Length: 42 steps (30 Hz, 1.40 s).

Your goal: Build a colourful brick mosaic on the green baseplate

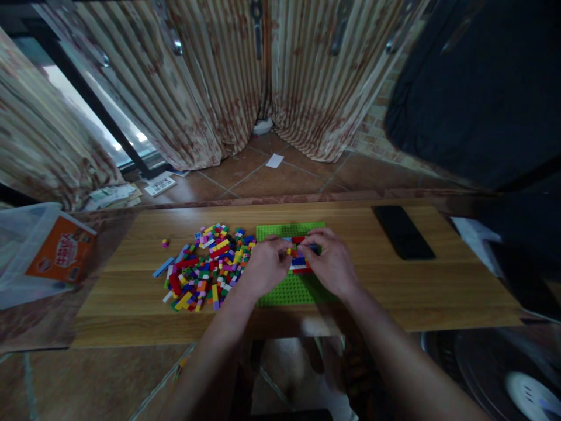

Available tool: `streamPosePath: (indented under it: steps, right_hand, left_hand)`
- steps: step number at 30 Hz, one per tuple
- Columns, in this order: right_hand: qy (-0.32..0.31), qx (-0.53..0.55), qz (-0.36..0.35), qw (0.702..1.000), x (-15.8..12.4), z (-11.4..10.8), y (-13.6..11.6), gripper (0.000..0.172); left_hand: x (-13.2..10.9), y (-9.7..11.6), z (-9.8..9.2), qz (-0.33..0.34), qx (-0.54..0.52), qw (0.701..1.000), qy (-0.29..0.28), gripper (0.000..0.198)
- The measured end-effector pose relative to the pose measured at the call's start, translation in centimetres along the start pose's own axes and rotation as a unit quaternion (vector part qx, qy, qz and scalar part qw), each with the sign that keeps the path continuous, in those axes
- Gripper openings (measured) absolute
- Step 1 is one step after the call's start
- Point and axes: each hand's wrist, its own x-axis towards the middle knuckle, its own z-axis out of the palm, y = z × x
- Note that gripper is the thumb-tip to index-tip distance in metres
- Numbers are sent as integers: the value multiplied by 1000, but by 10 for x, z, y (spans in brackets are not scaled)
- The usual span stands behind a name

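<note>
"While both hands work over the green baseplate [284, 292], how far open are they?"

"The left hand [268, 264] is curled, thumb and fingertips drawn close at the left side of the built bricks [298, 263]. The right hand [329, 257] bends in from the right, its fingers around a dark piece [314, 249] (too blurred to name its shape). I can't tell whether either is actually pinching anything."

"And those built bricks, where exactly?"

"Between the two hands, on the baseplate, red, blue and white showing. The loose bricks [205, 269] lie in a heap on the desk [363, 280], left of the left hand, with one small brick [165, 242] apart, farther left."

"Any containers?"

"A clear plastic tub [21, 225] beyond the desk's left end, with an orange panel [61, 248] on its side; I can't make out its contents."
</note>
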Motion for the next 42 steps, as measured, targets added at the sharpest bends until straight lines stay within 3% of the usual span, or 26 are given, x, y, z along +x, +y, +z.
streamPosePath:
  steps: [8, 20, 33, 36, 42]
  right_hand:
    - [-61, -31, -49, 996, -4, 3, -9, 18]
    - [-53, -22, -39, 998, -4, 7, -11, 16]
    - [-38, -14, -35, 999, -4, 9, -12, 16]
    - [-41, -15, -35, 998, -4, 9, -11, 17]
    - [-37, -11, -42, 998, -4, 11, -6, 17]
  left_hand:
    - [0, 0, 1, 10, 12, 1000, 3, 15]
    - [-5, -1, -2, -2, -31, 999, -16, 18]
    - [-3, -4, 7, -88, -108, 990, 14, 21]
    - [-4, -2, 7, -96, -92, 991, 14, 20]
    - [-7, 5, 3, -50, 9, 999, 19, 21]
